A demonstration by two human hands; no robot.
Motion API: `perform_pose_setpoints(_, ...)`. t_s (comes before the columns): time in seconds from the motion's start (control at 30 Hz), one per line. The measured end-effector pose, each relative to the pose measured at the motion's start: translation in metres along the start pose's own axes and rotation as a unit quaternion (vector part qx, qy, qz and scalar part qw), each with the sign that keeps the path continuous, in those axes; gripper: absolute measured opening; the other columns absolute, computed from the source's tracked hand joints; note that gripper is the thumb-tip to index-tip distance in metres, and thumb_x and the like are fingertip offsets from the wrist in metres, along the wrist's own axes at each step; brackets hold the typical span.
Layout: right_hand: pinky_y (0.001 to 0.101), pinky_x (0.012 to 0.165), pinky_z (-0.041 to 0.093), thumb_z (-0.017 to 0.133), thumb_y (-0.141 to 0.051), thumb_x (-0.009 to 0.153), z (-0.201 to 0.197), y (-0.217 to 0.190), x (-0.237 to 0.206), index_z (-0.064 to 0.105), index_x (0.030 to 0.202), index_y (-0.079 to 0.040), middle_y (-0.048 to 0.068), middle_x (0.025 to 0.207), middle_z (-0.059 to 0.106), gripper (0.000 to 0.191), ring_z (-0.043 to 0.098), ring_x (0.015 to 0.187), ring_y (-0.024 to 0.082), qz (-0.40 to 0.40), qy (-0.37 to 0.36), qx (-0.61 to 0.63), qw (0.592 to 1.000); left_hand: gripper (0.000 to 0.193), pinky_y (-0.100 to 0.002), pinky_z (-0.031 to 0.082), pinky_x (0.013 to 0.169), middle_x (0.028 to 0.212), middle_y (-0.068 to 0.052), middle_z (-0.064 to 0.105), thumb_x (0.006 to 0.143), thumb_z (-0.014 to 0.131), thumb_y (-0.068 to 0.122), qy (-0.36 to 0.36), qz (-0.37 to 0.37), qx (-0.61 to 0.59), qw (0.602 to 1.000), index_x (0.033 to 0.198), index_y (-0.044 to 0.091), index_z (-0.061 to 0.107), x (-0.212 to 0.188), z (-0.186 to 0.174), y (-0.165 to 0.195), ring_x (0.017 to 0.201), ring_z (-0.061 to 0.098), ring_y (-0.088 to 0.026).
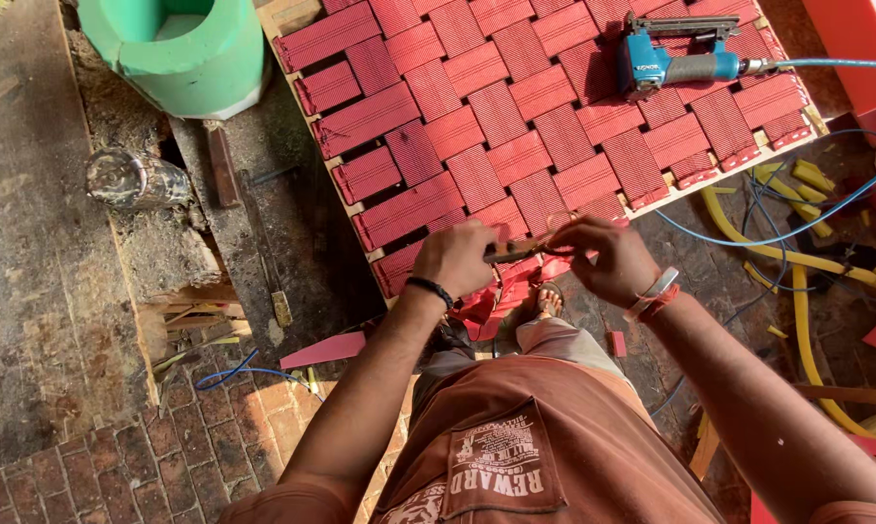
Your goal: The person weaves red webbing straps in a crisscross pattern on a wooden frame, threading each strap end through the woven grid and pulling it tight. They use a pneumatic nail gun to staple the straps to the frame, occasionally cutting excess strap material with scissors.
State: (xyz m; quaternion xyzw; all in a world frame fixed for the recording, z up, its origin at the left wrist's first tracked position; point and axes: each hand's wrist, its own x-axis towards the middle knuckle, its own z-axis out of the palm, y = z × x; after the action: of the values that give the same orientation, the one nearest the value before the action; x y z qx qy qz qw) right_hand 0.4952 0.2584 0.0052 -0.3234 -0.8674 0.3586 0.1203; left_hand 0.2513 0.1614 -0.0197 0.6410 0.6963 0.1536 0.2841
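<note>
Head view: my woven panel (pixel 515 126) of red straps lies tilted on the ground, a blue pneumatic stapler (pixel 676 60) resting on its far corner. At its near edge, my left hand (pixel 457 257) grips a small dark tool (pixel 513 253); my right hand (pixel 603 257) pinches its tip, fingers narrow.

- Left hand (pixel 454 256) and right hand (pixel 605 258) meet over the near edge of the red woven panel (pixel 515 126), both pinching a small dark tool (pixel 515 253).
- Blue stapler (pixel 676 58) lies on the panel at one o'clock.
- Green tub (pixel 181 53) stands at eleven o'clock.
- Yellow strips (pixel 797 262) lie at three o'clock.
</note>
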Motion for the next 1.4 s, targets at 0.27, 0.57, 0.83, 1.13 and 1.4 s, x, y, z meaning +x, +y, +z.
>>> perform_pose_setpoints(0.27,0.0362,0.083,0.060,0.067,0.005,0.072,-0.058,0.090,-0.006,0.068,0.111,-0.003,0.014,0.106,0.069,0.040,0.072,0.096,0.029,-0.055,-0.088,-0.018,0.994,0.019,-0.045,0.059,0.073,0.092,-0.015,0.069,0.078,0.072,0.017,-0.039,0.008,0.067,0.997,0.091,0.005,0.076,0.070,0.062,0.063,0.081,0.071,-0.032)
perform_pose_setpoints(0.57,0.0348,0.078,0.063,0.067,-0.002,0.082,-0.120,0.198,0.026,0.071,0.119,-0.012,0.008,0.119,0.071,0.038,0.075,0.097,0.023,-0.071,-0.234,-0.009,0.970,0.023,-0.048,0.056,0.062,0.089,-0.013,0.067,0.066,0.076,0.013,0.053,0.011,0.028,0.998,0.088,0.005,0.073,0.100,0.115,0.104,0.075,0.067,-0.033)
perform_pose_setpoints(0.83,0.0353,0.092,0.060,0.064,-0.004,0.090,-0.140,0.214,0.026,0.068,0.123,-0.004,0.015,0.120,0.067,0.033,0.071,0.104,0.024,0.081,-0.109,0.240,0.961,0.024,-0.038,0.057,0.062,0.103,-0.011,0.060,0.084,0.069,0.003,0.139,-0.039,0.113,0.983,0.108,0.002,0.063,0.096,0.160,0.129,0.080,0.063,-0.021)
perform_pose_setpoints(1.13,0.0347,0.074,0.057,0.074,-0.025,0.088,-0.117,0.259,0.019,0.072,0.102,-0.001,0.010,0.092,0.074,0.028,0.070,0.083,0.019,0.211,-0.589,0.338,0.703,0.006,-0.043,0.052,0.088,0.113,-0.010,0.057,0.101,0.066,0.012,0.170,0.010,0.275,0.946,0.103,0.012,0.061,0.111,0.213,0.121,0.094,0.062,-0.021)
perform_pose_setpoints(1.4,0.0293,0.052,0.055,0.071,-0.038,0.088,-0.153,0.279,0.022,0.080,0.094,-0.010,0.002,0.067,0.074,0.031,0.064,0.055,0.012,0.169,-0.520,-0.050,0.836,0.078,-0.044,0.055,0.084,0.138,-0.020,0.044,0.065,0.068,0.050,0.429,-0.136,0.050,0.892,0.131,0.010,0.057,0.102,0.220,0.114,0.110,0.063,-0.034)
